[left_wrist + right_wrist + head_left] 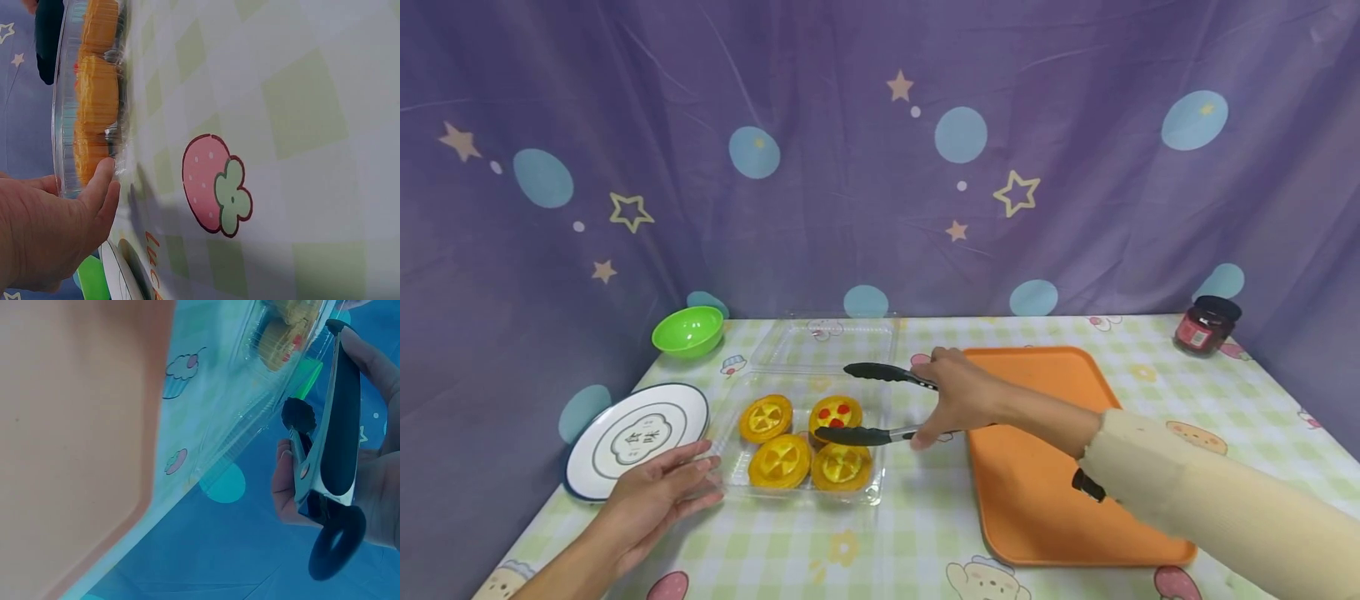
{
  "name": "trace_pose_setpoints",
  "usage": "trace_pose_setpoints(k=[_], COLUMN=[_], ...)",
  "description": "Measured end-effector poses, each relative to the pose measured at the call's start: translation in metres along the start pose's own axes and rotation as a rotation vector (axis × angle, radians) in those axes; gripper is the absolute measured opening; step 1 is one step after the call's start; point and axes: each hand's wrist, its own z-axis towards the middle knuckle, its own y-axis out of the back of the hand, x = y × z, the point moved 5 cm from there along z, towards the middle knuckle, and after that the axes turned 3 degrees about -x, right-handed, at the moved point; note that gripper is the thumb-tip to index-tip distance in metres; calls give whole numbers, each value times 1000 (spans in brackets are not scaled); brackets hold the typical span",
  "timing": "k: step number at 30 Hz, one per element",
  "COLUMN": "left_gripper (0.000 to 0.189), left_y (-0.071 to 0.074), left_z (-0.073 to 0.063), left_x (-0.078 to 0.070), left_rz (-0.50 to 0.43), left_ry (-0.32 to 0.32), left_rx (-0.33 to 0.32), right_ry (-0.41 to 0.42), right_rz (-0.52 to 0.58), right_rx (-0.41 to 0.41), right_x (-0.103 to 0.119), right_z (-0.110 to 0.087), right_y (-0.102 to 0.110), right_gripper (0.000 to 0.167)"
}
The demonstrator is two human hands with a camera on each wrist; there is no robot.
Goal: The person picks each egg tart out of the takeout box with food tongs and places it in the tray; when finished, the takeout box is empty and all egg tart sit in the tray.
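Note:
My right hand (958, 396) grips black-and-silver tongs (340, 419), their arms spread apart. In the head view, one tong tip (857, 436) overlaps the tart with red dots (835, 412); the other is farther back over the container. Several yellow tarts (780, 462) sit in the clear plastic container (741, 492), whose lid (827, 343) is folded back. At the container's left end, my left hand (658, 500) touches the side with fingers fairly straight. The left wrist view shows those fingertips (103, 172) against the clear wall.
An orange tray (1037, 500) lies at the right, under my right forearm. Left of the container are a white plate (602, 450) with a dark rim and a green bowl (688, 332). A dark-lidded jar (1206, 325) stands at the back right, near the purple curtain (850, 233).

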Motion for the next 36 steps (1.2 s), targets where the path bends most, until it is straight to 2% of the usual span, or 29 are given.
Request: trace_pose_setpoints(k=[7,17,27,36], left_gripper=[63,63,64,64], left_y=[0,-1,0,1], left_z=[0,-2,0,1], left_x=[0,-2,-1,1], left_rz=[0,-7,1,1], left_ry=[-12,-5,-7,-13], left_rx=[3,-4,-3,9], right_ry=[-6,16,-35,-80], right_rz=[-40,-152,-214,-267], right_rx=[34,67,119,167], right_x=[8,24,27,39], right_z=[5,9,11,22], right_y=[-3,0,-7,-9], right_gripper=[91,92,84,74])
